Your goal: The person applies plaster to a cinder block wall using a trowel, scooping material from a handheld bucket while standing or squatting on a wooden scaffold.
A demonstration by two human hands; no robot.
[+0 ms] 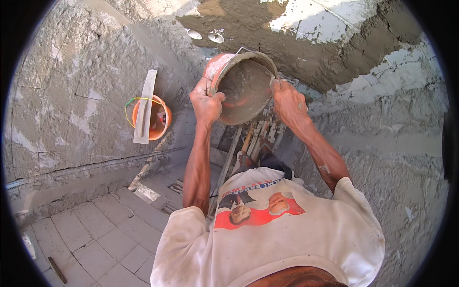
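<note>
A large orange-red bucket (244, 91), crusted with grey mortar and with a wire handle, is held up in front of me, tilted so that I see its grey-smeared inside and some wet mix. My left hand (206, 103) is closed round the left side of its rim. My right hand (287, 100) grips the rim on the right, with grey splashes on my skin. To the left, a smaller orange bucket (162, 126) with a yellow-green handle has a long, pale, flat tool (144, 107) lying across its top.
Rough grey plastered surfaces surround me, with darker mortar (325, 67) at the top right. Long boards (248, 138) lie under my sandalled feet. Lower left are grey blocks (105, 229), a ledge (95, 174) and a narrow dark strip (57, 269).
</note>
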